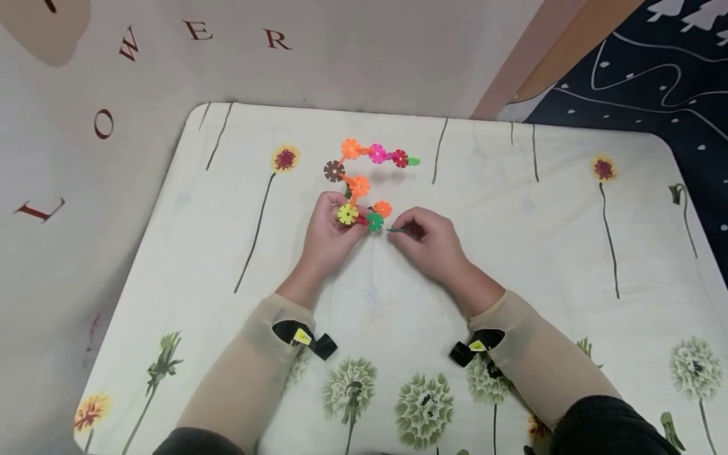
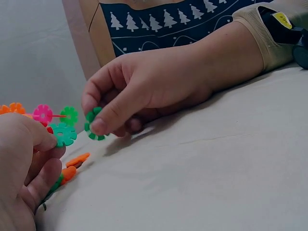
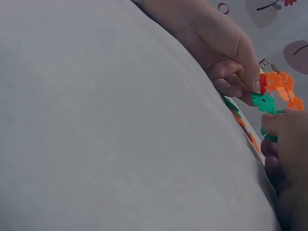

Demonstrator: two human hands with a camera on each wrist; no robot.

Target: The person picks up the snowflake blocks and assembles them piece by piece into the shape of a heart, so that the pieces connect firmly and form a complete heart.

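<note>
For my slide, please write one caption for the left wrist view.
Right hand pinches a green flower-shaped piece; left hand holds a chain of coloured ones.

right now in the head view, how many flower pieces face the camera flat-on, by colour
Orange pieces: 3
Pink piece: 1
Red piece: 1
Brown piece: 1
Yellow piece: 1
Green piece: 1
Total: 8, tilted and edge-on ones excluded

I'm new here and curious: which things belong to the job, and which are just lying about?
In the job:
chain of flower-shaped pieces, in the left hand
separate green piece, in the right hand

Just around:
flower-print cloth
lettered wall
black wrist devices
</note>
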